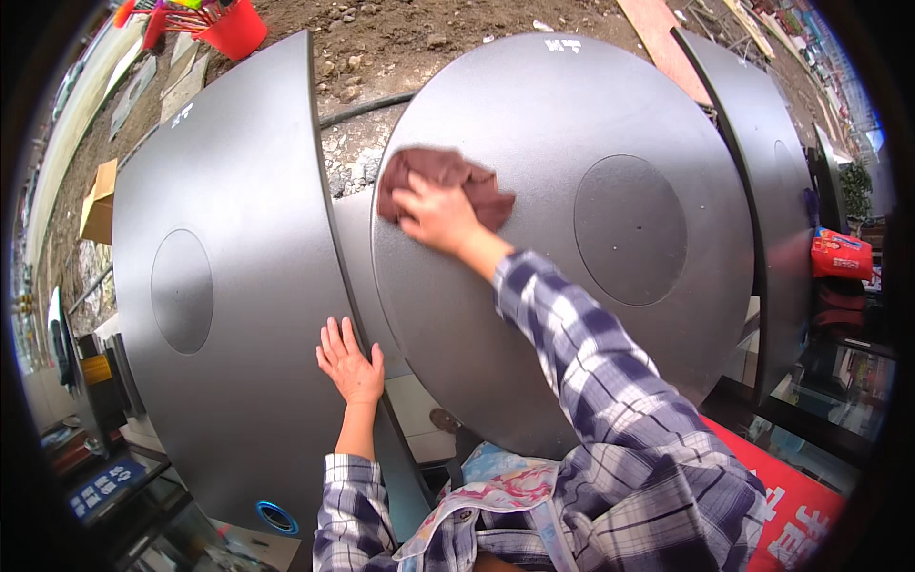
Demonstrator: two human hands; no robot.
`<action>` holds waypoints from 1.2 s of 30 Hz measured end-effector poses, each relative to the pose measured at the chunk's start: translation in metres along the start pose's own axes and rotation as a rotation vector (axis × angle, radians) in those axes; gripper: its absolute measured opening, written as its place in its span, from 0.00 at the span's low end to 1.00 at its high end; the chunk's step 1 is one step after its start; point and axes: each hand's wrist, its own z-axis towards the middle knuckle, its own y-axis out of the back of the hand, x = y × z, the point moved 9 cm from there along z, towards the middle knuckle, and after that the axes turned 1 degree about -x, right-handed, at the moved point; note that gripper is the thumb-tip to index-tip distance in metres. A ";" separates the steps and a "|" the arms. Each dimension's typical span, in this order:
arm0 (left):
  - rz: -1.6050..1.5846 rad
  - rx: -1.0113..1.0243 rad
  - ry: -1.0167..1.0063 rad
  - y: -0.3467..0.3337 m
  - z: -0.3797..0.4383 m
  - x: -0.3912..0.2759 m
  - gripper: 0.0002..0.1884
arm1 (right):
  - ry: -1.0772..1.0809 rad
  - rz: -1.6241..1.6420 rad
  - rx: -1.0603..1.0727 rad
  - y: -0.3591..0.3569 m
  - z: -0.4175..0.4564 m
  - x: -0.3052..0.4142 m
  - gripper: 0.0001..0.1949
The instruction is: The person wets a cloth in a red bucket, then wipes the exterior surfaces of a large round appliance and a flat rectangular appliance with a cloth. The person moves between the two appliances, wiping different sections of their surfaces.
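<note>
Spread over a brown cloth (457, 175), my right hand (439, 214) presses it onto the left part of a dark grey round tabletop (500, 300). The hand is slightly blurred. This tabletop has a circular inset disc (630, 229) right of its middle. My left hand (350, 365) lies palm down, fingers apart, at the right edge of another dark grey tabletop (250, 214) on the left. That one has its own circular inset disc (181, 292) and a blue-ringed hole (277, 517) near its lower edge.
A third dark table (765, 179) stands to the right, with a red packet (842, 254) beyond it. A red bucket (232, 32) sits at the top left, a cardboard box (100, 204) at the left. Bare soil (379, 43) lies beyond the tables. A red sign (779, 479) with writing is at lower right.
</note>
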 end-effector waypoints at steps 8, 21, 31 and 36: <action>0.043 0.006 -0.022 0.008 -0.002 0.004 0.42 | -0.330 -0.620 -0.111 0.054 0.040 -0.210 0.19; 0.052 -0.043 -0.025 0.002 0.004 -0.002 0.42 | -0.514 -0.594 -0.076 0.135 -0.119 -0.155 0.19; 0.074 -0.084 -0.032 -0.003 0.011 -0.002 0.41 | -0.342 -0.141 0.365 0.184 -0.340 0.119 0.27; 0.067 -0.089 -0.025 -0.005 0.010 0.002 0.41 | -0.410 -0.029 0.698 0.239 -0.440 0.181 0.27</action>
